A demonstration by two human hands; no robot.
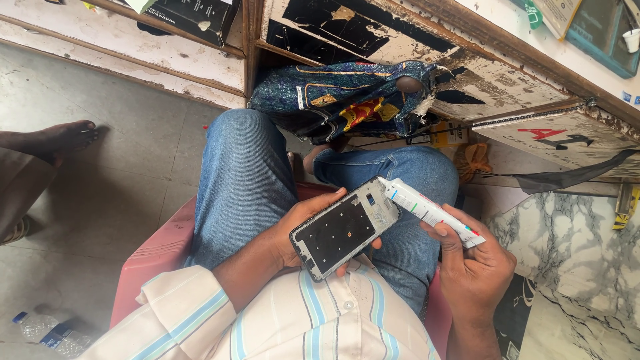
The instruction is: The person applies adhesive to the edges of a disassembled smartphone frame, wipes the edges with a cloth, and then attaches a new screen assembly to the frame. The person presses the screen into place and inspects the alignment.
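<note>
— What's lying around you, biggest things first?

— I'm sitting on a red plastic stool [157, 257], jeans crossed over it. A worn, peeling wooden counter [373, 33] is running along 12 o'clock, and a blue patterned bag [333, 97] is sitting under it, just past my knee. A marble slab [580, 247] is lying at 3 o'clock. Someone else's bare foot [63, 138] is resting on the floor at 9 o'clock, and a crushed plastic bottle [47, 331] is lying at 8 o'clock.

— And your 2 hands?

— My left hand [300, 230] is cupping a phone frame [345, 228] from below, fingers curled round its edges, dark inner face up, right over my lap. My right hand [475, 267] is closed around a white glue tube [430, 211], gripping its rear end. The tube is pointing toward 10 o'clock, its nozzle touching the frame's top corner.
</note>
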